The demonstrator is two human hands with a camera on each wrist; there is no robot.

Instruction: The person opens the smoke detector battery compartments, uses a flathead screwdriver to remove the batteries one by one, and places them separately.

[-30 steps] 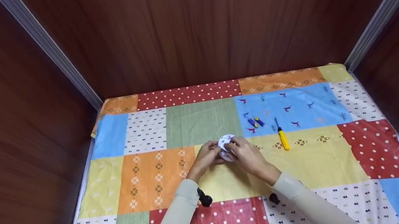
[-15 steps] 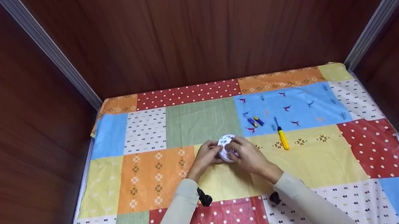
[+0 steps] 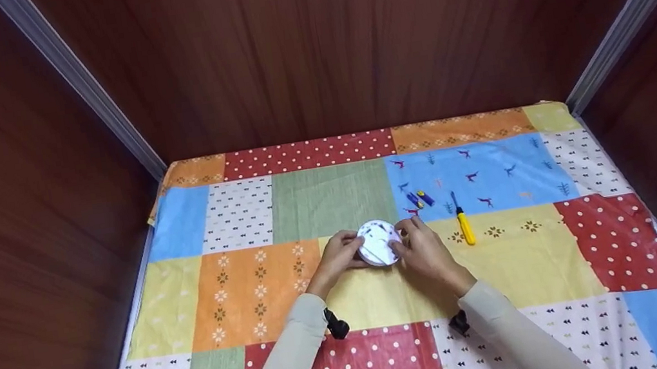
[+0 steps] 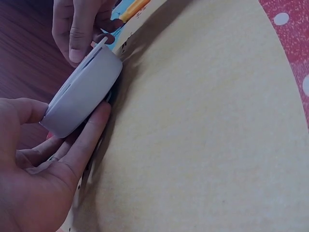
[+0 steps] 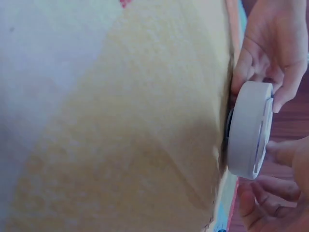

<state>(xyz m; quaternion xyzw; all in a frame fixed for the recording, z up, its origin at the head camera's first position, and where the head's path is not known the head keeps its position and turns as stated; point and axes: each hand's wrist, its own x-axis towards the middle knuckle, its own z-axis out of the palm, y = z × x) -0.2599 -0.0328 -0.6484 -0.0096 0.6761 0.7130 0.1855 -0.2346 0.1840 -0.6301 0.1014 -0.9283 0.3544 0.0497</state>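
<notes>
A round white disc-shaped device, with dark marks on its bright face, is held tilted just over the tablecloth. Its thick pale side wall shows in the left wrist view, with a thin flap or lid edge standing out at the far end. My left hand grips the near side, thumb on the face edge and fingers underneath. At the opposite rim, my right hand pinches the edge, its thumb against the face. What lies beneath the device is mostly hidden.
Right of the hands lies a screwdriver with a yellow handle. Two small blue-and-yellow batteries lie beyond the hands. A patchwork cloth covers the table, and brown wood-look panels enclose its back and sides.
My right hand has moved right, from over the device's face to its right rim, uncovering the face. The left hand keeps its grip. The screwdriver and batteries stay put.
</notes>
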